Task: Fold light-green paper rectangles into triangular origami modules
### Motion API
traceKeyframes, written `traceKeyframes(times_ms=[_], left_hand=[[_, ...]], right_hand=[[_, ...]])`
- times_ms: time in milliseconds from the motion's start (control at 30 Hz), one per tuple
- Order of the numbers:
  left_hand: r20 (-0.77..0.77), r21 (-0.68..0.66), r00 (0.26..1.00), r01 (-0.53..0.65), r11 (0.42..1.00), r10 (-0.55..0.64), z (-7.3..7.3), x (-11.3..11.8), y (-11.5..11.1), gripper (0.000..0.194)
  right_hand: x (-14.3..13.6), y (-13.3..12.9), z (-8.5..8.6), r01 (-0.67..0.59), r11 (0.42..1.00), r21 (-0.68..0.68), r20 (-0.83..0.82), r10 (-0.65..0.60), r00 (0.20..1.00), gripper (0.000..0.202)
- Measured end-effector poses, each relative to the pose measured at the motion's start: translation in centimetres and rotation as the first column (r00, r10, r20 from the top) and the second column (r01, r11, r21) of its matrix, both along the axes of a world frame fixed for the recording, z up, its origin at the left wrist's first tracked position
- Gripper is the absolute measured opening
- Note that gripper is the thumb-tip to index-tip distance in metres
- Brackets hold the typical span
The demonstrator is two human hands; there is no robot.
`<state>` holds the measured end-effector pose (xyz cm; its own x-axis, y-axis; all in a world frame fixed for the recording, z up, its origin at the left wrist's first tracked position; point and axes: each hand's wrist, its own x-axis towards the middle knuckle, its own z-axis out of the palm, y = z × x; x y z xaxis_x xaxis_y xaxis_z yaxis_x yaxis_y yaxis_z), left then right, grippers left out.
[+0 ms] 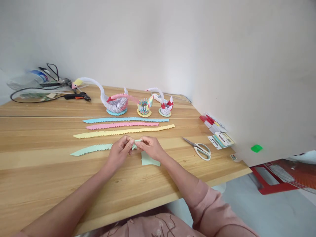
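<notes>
Between my two hands, at the middle of the table, is a small folded piece of pale green paper (134, 145). My left hand (121, 148) pinches its left side, and my right hand (151, 146) pinches its right side. A pale green sheet (150, 160) lies flat just below my right hand. To the left, a strip of folded green paper (91, 149) runs up to my left hand. Yellow (123, 131), pink (120, 125) and blue (125, 119) folded strips lie in rows farther back.
Three folded-paper swans (118, 104) (144, 107) (166, 108) stand behind the strips. Scissors (201, 151) lie at the right, near paper packs (221, 140) by the wall. A glue gun (76, 96), cables and plastic bags (26, 80) sit at the back left.
</notes>
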<state>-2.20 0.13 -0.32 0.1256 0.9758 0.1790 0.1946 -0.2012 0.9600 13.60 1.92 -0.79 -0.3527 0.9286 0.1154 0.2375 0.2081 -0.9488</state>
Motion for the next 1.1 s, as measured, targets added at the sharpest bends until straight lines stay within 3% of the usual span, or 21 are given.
traceKeyframes(times_ms=[133, 400, 633, 833, 1100], left_hand=[[-0.044, 0.005, 0.997, -0.061, 0.998, 0.061, -0.04, -0.08, 0.10, 0.026], [0.139, -0.112, 0.982, 0.144, 0.983, -0.128, -0.41, -0.03, 0.30, 0.028], [0.181, -0.115, 0.981, 0.090, 0.989, -0.068, -0.42, -0.12, 0.23, 0.029], [0.160, -0.086, 0.976, 0.163, 0.983, -0.148, 0.13, 0.01, -0.16, 0.030], [0.123, -0.078, 0.981, 0.162, 0.984, -0.151, 0.30, -0.04, -0.16, 0.026]], right_hand=[[-0.18, -0.12, 0.12, 0.042, 0.999, 0.006, -0.086, -0.041, 0.995, 0.030], [0.14, -0.06, 0.46, 0.133, 0.990, 0.055, -0.115, -0.126, 0.985, 0.030], [-0.04, -0.01, 0.37, 0.012, 1.000, -0.029, -0.167, -0.017, 0.986, 0.028], [-0.13, -0.03, 0.28, 0.080, 0.997, 0.014, -0.114, -0.078, 0.990, 0.023], [-0.09, -0.25, 0.70, 0.072, 0.997, 0.000, -0.125, -0.071, 0.990, 0.027]])
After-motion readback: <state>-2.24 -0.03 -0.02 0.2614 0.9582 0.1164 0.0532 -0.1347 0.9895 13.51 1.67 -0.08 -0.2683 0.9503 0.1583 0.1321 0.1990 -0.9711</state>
